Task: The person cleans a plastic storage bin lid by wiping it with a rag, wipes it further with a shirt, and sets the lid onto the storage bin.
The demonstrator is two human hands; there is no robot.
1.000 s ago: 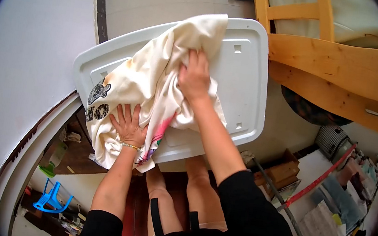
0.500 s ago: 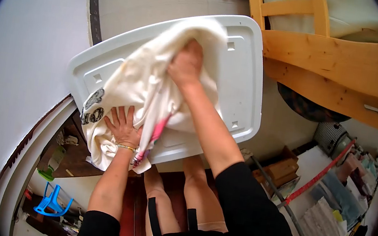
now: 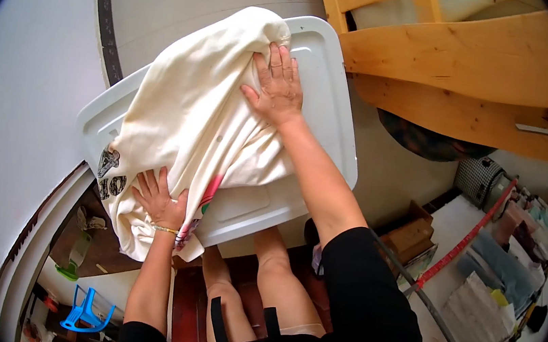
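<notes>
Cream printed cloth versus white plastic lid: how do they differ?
The cream printed cloth is rumpled into loose folds; the white plastic lid has a firm, round-cornered shape.
The cloth carries black print and a pink patch; the lid is plain, with moulded ridges.
The cloth lies on top, under the bare left hand and bare right hand; the lid is beneath, partly covered.
Both are pale.

Black lettering and a pink patch mark my cream cloth (image 3: 181, 91).
Beneath it, the lid (image 3: 330, 103) is pale grey.
</notes>
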